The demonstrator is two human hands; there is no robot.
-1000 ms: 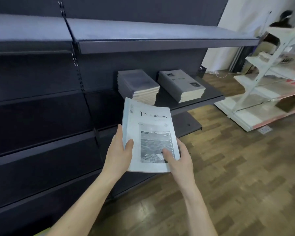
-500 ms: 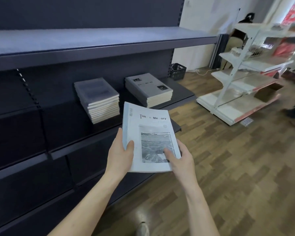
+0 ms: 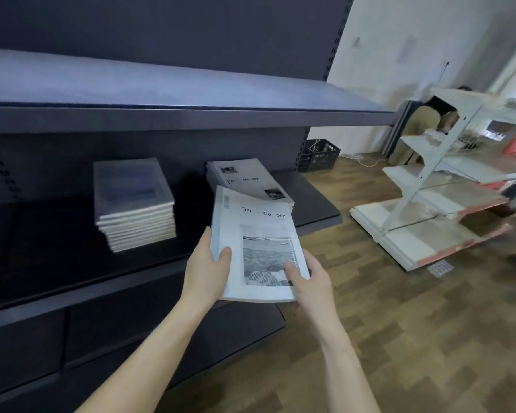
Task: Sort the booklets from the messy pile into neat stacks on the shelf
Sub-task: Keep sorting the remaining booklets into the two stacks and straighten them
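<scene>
You held the booklet [image 3: 251, 251] in both hands in front of the dark shelf [image 3: 316, 204], its far edge overlapping the right stack [image 3: 245, 180]; whether it touched that stack was hard to tell. Your left hand [image 3: 204, 272] gripped the spine edge, thumb curled over the cover. Your right hand [image 3: 307, 281] clamped the near right corner, thumb pressed on the cover photo, fingers underneath. The booklet stuck out forward, away from both grips. The left stack [image 3: 134, 201] sat well apart on the same shelf.
</scene>
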